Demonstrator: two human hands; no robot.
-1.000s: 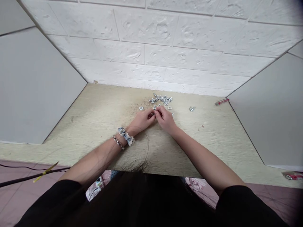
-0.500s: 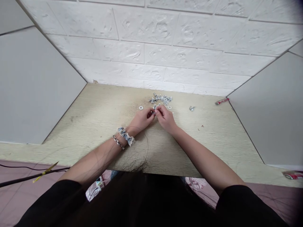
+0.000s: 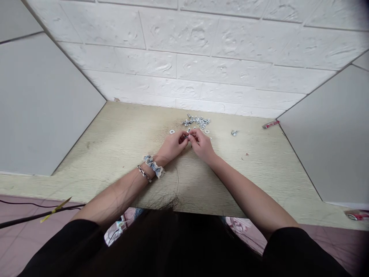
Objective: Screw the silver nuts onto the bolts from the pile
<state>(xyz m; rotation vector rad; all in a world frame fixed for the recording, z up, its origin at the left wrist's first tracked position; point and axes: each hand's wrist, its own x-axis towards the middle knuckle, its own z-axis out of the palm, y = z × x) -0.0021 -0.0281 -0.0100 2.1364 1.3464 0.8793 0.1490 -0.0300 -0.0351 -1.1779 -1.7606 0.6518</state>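
Observation:
My left hand is closed in a pinch on a small metal bolt, partly hidden by the fingers. Against it, my right hand also pinches, thumb and fingertips meeting at the bolt's right end; whether a nut is there I cannot make out. Just beyond the fingertips, a bolt stands on the wooden board. One flat washer lies left of my hands, and another washer lies behind my right hand. Farther back sits a pile of bolts, nuts and washers.
To the right lies a small metal piece. A red battery rests by the right panel, and a second battery near the front edge. A white brick-pattern wall closes the back; a grey panel stands left.
Both hands stay together in nearly the same place, with slight finger movement around the bolt. Nothing on the board has visibly shifted.

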